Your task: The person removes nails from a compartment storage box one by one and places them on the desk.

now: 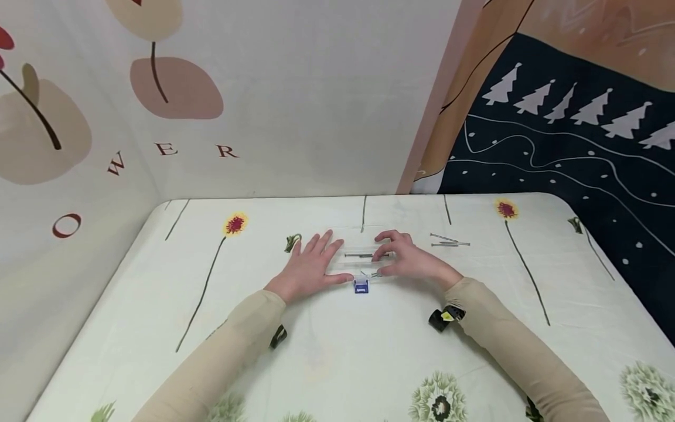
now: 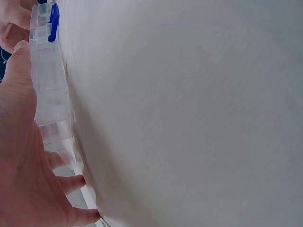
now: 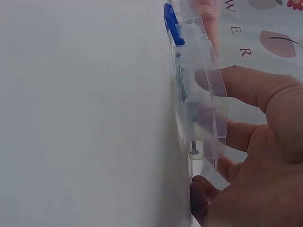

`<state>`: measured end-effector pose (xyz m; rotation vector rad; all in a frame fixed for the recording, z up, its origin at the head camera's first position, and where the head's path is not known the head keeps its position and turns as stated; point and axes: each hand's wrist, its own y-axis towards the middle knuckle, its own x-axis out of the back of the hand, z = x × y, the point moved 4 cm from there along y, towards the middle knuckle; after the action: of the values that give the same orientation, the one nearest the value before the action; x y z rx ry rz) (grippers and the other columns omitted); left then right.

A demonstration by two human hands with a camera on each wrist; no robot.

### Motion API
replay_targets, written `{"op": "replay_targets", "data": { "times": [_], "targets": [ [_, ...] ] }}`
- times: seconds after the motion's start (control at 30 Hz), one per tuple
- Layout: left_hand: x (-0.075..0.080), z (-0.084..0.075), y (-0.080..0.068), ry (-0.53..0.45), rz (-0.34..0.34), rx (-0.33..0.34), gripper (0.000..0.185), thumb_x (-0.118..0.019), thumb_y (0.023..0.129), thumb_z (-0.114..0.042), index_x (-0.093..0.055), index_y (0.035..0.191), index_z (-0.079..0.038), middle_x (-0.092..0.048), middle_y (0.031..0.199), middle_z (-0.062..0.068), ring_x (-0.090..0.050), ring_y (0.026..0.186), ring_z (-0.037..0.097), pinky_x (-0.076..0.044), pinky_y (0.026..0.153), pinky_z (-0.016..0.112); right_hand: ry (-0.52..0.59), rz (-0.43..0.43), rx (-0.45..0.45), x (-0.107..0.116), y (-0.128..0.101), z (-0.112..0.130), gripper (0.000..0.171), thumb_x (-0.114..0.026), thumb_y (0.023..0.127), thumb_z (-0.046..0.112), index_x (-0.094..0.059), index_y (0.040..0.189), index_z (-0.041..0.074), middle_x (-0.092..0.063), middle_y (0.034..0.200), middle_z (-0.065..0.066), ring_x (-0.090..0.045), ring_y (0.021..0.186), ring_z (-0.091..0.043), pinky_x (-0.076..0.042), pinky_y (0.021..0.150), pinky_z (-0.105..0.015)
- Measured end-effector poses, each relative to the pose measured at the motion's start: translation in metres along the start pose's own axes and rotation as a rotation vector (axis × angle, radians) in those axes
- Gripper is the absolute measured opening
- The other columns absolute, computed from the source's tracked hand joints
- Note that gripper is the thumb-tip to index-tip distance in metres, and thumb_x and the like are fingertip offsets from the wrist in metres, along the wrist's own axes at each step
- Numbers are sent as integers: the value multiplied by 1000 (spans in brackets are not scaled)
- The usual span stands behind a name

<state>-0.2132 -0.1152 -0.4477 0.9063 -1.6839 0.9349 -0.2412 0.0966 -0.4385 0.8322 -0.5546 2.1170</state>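
Note:
A clear plastic compartment box (image 1: 337,266) with a blue latch (image 1: 361,286) stands on the table, with metal nails (image 1: 358,255) inside. Spread over its left side is my left hand (image 1: 308,269), fingers straight and thumb pointing toward the latch. My right hand (image 1: 408,258) reaches over the box's right side, thumb and fingers bent and apart. Through the clear wall, the right wrist view shows the thumb (image 3: 206,81) dipping into the near compartment beside a small nail (image 3: 182,85). Another nail (image 3: 194,148) lies below the index finger. No object shows between thumb and index.
Several loose nails (image 1: 448,241) lie on the table right of the box. The tablecloth (image 1: 327,363) is white with printed flowers. A patterned cloth wall (image 1: 316,117) rises behind the table's far edge, and a dark printed cloth (image 1: 559,135) hangs at the right.

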Motion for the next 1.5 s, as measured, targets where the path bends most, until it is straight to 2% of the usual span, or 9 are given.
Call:
{"op": "replay_targets", "data": {
  "times": [0.3,0.57,0.8,0.97,1.13,1.4,1.5],
  "targets": [
    [-1,1,-1,2,4,6,89,-45,87,-72,-25,155,-18,-8,161,12,-13,144,38,-9,109,65,29,-2,-14,-2,-1,0,11,-72,82,11,-69,92,11,-41,135,-14,-25,125,-42,-26,101,-60],
    [0,-1,0,3,12,5,89,-44,87,-73,-24,155,-18,-8,161,12,-12,144,38,-9,109,64,126,-20,-32,2,-2,-5,9,-70,86,10,-72,94,10,-44,133,-16,-28,126,-39,-24,103,-57],
    [1,-1,-1,-6,10,9,89,-45,87,-72,-24,155,-18,-8,161,12,-12,144,38,-8,109,65,198,-42,-37,4,0,-8,6,-70,86,10,-72,91,6,-45,131,-17,-29,127,-40,-27,103,-58],
    [2,-2,-2,-10,6,9,89,-45,87,-72,-25,155,-18,-8,161,12,-12,144,38,-9,109,65,225,-51,-22,5,1,-10,4,-71,84,8,-71,88,6,-49,128,-18,-36,125,-37,-29,103,-59],
    [2,-2,-2,-3,-6,0,89,-45,87,-72,-26,154,-17,-9,160,13,-13,143,39,-10,108,65,261,-65,-27,7,0,-11,3,-71,84,8,-71,87,6,-53,123,-16,-43,121,-32,-30,104,-55],
    [2,-2,-2,-1,-7,-5,89,-46,88,-72,-26,154,-17,-9,160,13,-13,143,39,-10,108,66,256,-129,18,13,-2,-10,6,-70,85,5,-71,91,6,-63,107,-6,-50,108,-26,-37,90,-42],
    [1,-1,-1,1,-7,-2,88,-45,88,-72,-25,155,-17,-8,161,12,-13,144,38,-10,108,65,259,-149,8,15,-4,-11,8,-69,85,5,-71,93,6,-65,105,-6,-51,105,-26,-37,92,-43]
  ]
}}
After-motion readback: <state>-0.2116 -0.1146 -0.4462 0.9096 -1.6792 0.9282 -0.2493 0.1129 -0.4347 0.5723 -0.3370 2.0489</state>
